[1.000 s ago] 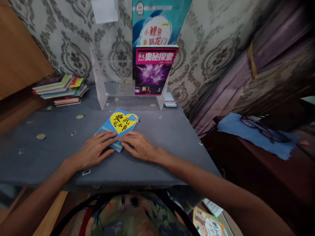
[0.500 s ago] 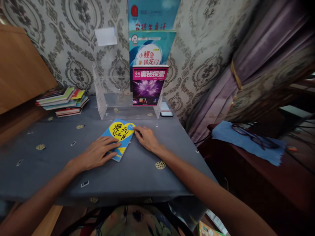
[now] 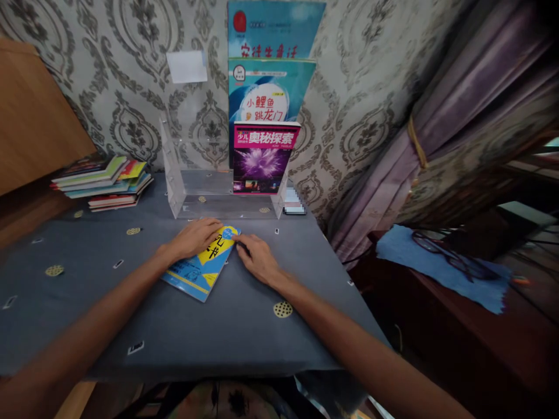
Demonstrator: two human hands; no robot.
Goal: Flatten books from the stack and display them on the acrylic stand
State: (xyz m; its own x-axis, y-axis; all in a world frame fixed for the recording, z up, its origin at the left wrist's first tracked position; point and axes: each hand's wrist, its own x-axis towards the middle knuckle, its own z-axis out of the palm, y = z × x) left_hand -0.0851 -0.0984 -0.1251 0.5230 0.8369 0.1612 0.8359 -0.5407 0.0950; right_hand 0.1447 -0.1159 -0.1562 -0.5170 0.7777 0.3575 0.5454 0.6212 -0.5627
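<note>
Blue and yellow cover the thin paperback book with black brush-style characters [image 3: 205, 276], which, in the head view, lies flat and slanted on the table with a grey patterned cloth [image 3: 209, 343], just in front of the clear plastic book stand [image 3: 176, 189]. The person's left hand [image 3: 195, 237] rests palm down over the upper left part of the cover, its fingers stretched out and loose, hiding some of the lettering. The right hand [image 3: 258, 257] is at the upper right edge, its fingers bent, with a fingertip touching the book near the corner; whether they pinch the edge, I cannot tell. On the right side of the stand, a magenta and black book with a purple burst [image 3: 262, 163] stands in front of a teal book with a white oval [image 3: 264, 84], and a taller blue-green book with red characters [image 3: 279, 23] rises behind both. Just beside the stand's right side lies a pale, pixelated flat object [image 3: 294, 201]. Toward the table's far left corner sits an uneven stack of colourful books [image 3: 102, 181].
</note>
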